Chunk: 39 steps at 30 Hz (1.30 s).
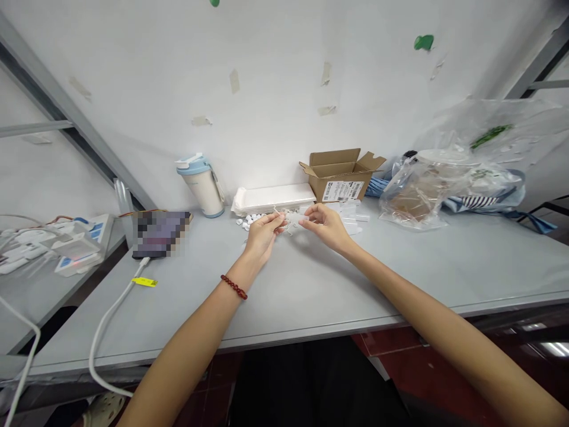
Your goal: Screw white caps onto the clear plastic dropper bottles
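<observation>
My left hand [263, 234] is closed in a pinch just above the table, its fingertips hiding whatever small piece is in them. Across from it, my right hand [328, 226] grips a small translucent plastic tube [302, 217] between thumb and fingers. Behind and between the hands lie thin white stringy pieces [292, 225]. Small white caps [246, 222] are heaped beside my left fingers. Several clear plastic tubes [355, 217] rest on the table beyond my right hand.
Behind the hands are a stack of white flat packs [278, 197] and an open cardboard box [340, 184]. A tumbler [202, 187] and a blurred phone [162, 234] with a white cable [100, 326] stand left. Plastic bags [418, 196] lie right on the grey table [302, 290].
</observation>
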Available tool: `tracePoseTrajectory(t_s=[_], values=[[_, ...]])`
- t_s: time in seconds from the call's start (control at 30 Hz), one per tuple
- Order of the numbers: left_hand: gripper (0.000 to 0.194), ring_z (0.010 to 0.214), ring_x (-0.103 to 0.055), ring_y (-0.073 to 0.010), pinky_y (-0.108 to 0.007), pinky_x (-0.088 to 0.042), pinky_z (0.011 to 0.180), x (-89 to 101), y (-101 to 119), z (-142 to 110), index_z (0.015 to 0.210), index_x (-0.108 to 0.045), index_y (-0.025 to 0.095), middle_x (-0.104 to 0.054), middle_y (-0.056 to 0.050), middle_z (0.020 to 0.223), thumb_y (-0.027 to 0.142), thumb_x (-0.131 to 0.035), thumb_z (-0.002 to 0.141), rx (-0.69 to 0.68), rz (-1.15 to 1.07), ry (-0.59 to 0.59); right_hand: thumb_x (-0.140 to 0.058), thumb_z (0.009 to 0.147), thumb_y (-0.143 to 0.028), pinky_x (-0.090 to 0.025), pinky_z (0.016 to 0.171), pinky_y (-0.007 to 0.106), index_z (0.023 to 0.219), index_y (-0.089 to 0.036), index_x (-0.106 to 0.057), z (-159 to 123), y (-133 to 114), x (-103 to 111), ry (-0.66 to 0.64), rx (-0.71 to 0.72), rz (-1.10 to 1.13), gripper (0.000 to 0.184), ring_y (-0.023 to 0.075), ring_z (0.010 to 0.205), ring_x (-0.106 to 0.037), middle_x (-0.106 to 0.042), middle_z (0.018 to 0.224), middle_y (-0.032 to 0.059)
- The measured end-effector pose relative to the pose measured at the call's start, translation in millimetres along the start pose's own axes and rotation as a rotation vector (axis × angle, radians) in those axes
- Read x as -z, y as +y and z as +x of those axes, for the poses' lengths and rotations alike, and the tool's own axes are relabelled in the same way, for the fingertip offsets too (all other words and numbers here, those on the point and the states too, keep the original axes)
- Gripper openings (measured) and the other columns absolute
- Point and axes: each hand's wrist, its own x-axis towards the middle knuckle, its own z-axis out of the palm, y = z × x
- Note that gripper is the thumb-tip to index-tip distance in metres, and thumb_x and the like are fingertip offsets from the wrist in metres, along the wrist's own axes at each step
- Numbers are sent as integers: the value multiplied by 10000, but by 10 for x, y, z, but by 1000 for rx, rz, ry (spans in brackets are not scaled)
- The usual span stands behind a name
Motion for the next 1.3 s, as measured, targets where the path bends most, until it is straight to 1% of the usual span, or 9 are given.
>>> tracePoseTrajectory(t_s=[0.13,0.23,0.43,0.53,0.7,0.93,1.07,1.2,1.3], values=[[174,730,-588,-105,-254,-419,710,-13,20,-20,721,-670,122,-648,-36,791,197,-750,586,33,-17,-23,-664,688,-405,-436,667,301,785,-200,-512,-18,-24,-14,-12,-8,-12,273,152,690,-568,-608,717,-5],[206,722,-586,-102,-246,-417,694,-21,24,-31,727,-679,121,-645,-33,790,215,-761,563,43,-22,-39,-667,688,-433,-429,660,293,773,-194,-503,-39,-48,-33,-57,-1,-24,301,143,660,-565,-614,700,-6],[245,742,-583,-111,-240,-406,670,-8,25,-48,783,-688,146,-649,-33,842,292,-746,596,-14,96,-95,-652,705,-488,-413,620,275,906,-191,-508,-82,-38,-72,-123,11,-16,386,128,596,-534,-644,683,-4],[258,755,-583,-118,-244,-404,665,-11,30,-62,792,-681,153,-649,-37,879,329,-735,611,-24,150,-118,-624,744,-445,-405,620,266,1008,-183,-509,-91,-46,-67,-146,36,-34,389,117,577,-510,-654,684,-11],[269,768,-575,-136,-245,-399,644,-35,63,-105,772,-678,148,-653,-46,844,379,-708,637,-44,249,-153,-586,781,-339,-399,652,256,1209,-153,-498,-94,-85,-54,-177,105,-83,475,115,619,-522,-639,680,-23],[297,825,-601,-178,-278,-434,696,-19,90,-91,889,-707,165,-699,-57,890,404,-620,735,-130,501,-247,-572,778,-275,-422,683,267,1161,-166,-559,-102,-48,-87,-177,106,-90,398,116,625,-545,-619,644,-41],[222,895,-621,-205,-331,-469,799,7,41,-55,906,-701,161,-703,-72,963,278,-556,787,-288,767,-189,-573,782,-275,-437,681,287,1083,-179,-564,-98,-18,-102,-132,63,-93,317,135,630,-587,-642,649,-31],[234,977,-588,-223,-384,-458,895,12,4,-94,994,-649,142,-660,-103,1033,168,-509,808,-653,1105,-99,-591,770,-280,-457,646,289,1037,-181,-539,-80,-11,-116,-96,-3,-38,290,144,617,-611,-628,627,-34],[283,1074,-525,-232,-394,-444,935,-3,19,-159,1084,-588,134,-606,-115,1112,131,-492,818,-885,1199,-180,-622,736,-270,-480,593,278,964,-177,-523,-63,-7,-129,-55,-85,38,266,142,597,-619,-600,656,-26]])
